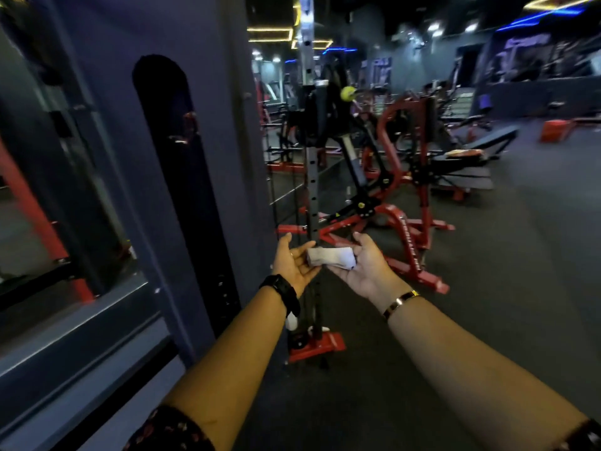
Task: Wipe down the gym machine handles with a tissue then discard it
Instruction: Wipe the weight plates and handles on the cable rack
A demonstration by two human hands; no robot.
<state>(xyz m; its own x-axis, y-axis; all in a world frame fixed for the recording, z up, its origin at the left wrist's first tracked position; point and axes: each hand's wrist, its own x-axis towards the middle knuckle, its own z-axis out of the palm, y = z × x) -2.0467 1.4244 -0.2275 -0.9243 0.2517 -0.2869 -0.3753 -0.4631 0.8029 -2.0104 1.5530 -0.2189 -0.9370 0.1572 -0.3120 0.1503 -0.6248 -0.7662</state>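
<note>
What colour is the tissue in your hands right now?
White, with greyish shading in its folds. The tissue shows best in the head view, the only one.

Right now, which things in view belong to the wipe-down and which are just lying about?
Job: folded tissue, held by left hand and right hand; grey perforated upright ahead (no handle visible).
Lying about: yellow-green ball, orange box, red machine frames beyond.

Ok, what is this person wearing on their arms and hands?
The left hand has a ring, with a black watch on that wrist. By the right hand sits a gold-and-dark bracelet. Forearms are bare; the dark left sleeve has reddish flecks, the right sleeve looks dark too.
</note>
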